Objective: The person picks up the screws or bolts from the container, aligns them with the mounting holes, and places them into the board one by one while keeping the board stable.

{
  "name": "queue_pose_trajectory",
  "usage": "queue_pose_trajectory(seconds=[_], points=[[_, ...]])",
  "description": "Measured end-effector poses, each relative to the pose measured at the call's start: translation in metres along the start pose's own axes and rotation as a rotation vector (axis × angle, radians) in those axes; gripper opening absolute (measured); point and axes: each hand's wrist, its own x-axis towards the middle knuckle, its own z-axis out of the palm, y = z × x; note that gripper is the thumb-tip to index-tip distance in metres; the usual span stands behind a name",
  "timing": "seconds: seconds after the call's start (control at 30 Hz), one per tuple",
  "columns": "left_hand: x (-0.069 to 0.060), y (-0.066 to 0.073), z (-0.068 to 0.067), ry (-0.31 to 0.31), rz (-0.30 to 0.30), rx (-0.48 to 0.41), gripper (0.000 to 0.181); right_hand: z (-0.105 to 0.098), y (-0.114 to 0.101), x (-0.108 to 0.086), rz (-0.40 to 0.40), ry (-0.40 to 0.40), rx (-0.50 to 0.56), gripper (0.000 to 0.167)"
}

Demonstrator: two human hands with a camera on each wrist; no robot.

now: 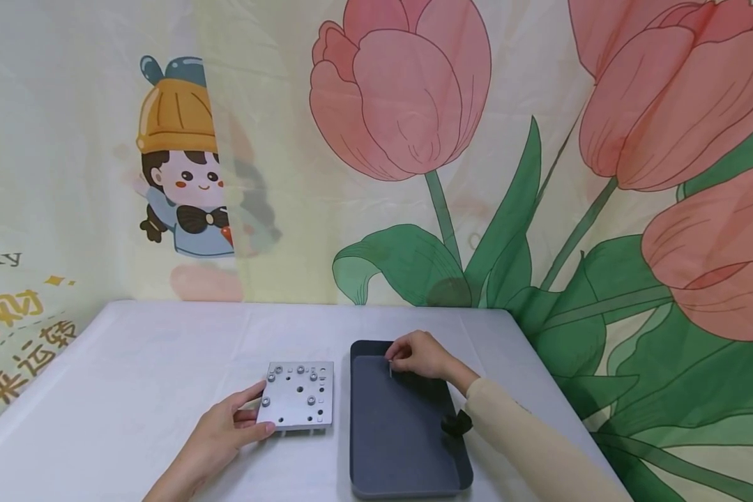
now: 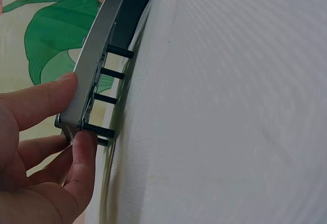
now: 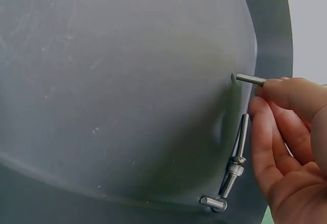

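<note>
My left hand (image 1: 221,427) grips the left edge of a square silver metal plate (image 1: 295,410), thumb on one side and fingers on the other. Several bolts (image 1: 300,370) sit in holes of the plate, while other holes show dark. In the left wrist view, threaded bolt shanks (image 2: 105,98) stick out from the plate's underside. My right hand (image 1: 422,355) pinches a small metal bolt (image 3: 250,79) between thumb and fingertips, over the far end of a dark grey tray (image 1: 401,439). The bolt's head is hidden by the fingers. Below that hand, several loose bolts (image 3: 236,169) lie in the tray's corner.
A white cloth (image 1: 163,376) covers the table. The tray stands to the right of the plate, its raised rim running all round. Behind the table hangs a printed backdrop (image 1: 401,97) with tulips and a cartoon figure.
</note>
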Motion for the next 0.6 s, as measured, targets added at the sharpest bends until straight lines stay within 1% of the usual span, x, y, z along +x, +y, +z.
queue_pose_trajectory(seconds=[0.27,0.47,0.6], points=[[0.0,-0.001,-0.001,-0.005,-0.004,-0.004,0.094,0.0,-0.004,0.001,-0.003,0.036,-0.002,0.012],[0.0,0.0,-0.001,-0.007,-0.007,0.002,0.094,-0.001,-0.013,0.002,-0.036,0.062,-0.014,0.011],[0.001,0.0,-0.001,-0.008,-0.004,0.003,0.094,-0.002,-0.018,0.003,-0.034,0.072,-0.013,0.012]])
